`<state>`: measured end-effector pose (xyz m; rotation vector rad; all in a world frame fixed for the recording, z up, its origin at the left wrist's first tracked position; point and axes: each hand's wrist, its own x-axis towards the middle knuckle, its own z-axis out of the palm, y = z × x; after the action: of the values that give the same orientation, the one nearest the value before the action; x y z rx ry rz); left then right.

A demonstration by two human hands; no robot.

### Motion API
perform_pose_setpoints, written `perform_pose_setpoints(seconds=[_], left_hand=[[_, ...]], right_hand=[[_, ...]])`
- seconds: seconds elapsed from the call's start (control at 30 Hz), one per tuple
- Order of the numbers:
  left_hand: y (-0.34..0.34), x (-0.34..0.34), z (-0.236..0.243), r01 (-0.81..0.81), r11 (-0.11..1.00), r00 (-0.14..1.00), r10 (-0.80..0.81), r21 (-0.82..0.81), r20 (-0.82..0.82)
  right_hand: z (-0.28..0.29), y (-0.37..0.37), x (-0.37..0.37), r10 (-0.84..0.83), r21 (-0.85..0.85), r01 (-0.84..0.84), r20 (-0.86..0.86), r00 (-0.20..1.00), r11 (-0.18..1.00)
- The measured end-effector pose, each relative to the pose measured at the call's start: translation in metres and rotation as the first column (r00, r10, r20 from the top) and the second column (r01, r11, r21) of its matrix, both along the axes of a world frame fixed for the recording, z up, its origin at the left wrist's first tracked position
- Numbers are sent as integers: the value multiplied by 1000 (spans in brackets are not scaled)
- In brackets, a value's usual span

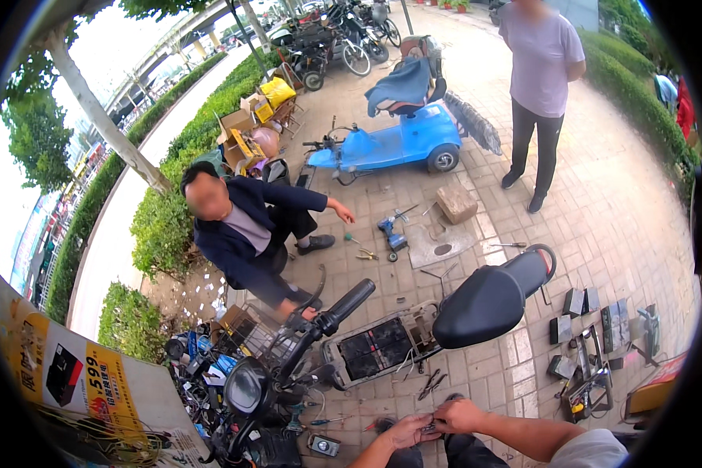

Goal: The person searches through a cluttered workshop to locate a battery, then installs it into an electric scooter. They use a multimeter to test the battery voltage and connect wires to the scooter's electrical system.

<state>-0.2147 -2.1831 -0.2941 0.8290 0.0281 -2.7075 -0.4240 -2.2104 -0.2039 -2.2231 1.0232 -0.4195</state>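
Observation:
My left hand and my right hand meet low in the picture, above my knees. Their fingers are closed together round a small dark piece, too small to name. Just ahead of them a pair of dark-handled pliers lies on the paving. Beyond stands an electric scooter with a black seat; its floor is uncovered, and black batteries sit in the frame. The scooter's handlebar grip rises to the left. A crouching person rests one hand near the handlebar and stretches the other out.
A meter and a screwdriver lie left of my hands. Old batteries and a tool tray are at right. A blue cordless tool and a stone block lie beyond the scooter, before a blue three-wheeler. Another person stands.

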Motion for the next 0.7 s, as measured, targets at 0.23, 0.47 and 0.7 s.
perform_pose_setpoints(seconds=[0.23, 0.47, 0.7], left_hand=[[-30, -35, -39, 48, 993, 945, -10, -110, 326], [-40, -45, -99, -181, 966, 867, 245, -185, 434], [-66, -41, -155, -203, 932, 841, 324, -302, 434]], right_hand=[[-81, -8, -5, -247, 25, 249, -59, 967, 968], [-151, -24, 6, -414, 62, 411, 61, 908, 910], [-224, -42, 20, -485, -82, 533, 316, 815, 842]])
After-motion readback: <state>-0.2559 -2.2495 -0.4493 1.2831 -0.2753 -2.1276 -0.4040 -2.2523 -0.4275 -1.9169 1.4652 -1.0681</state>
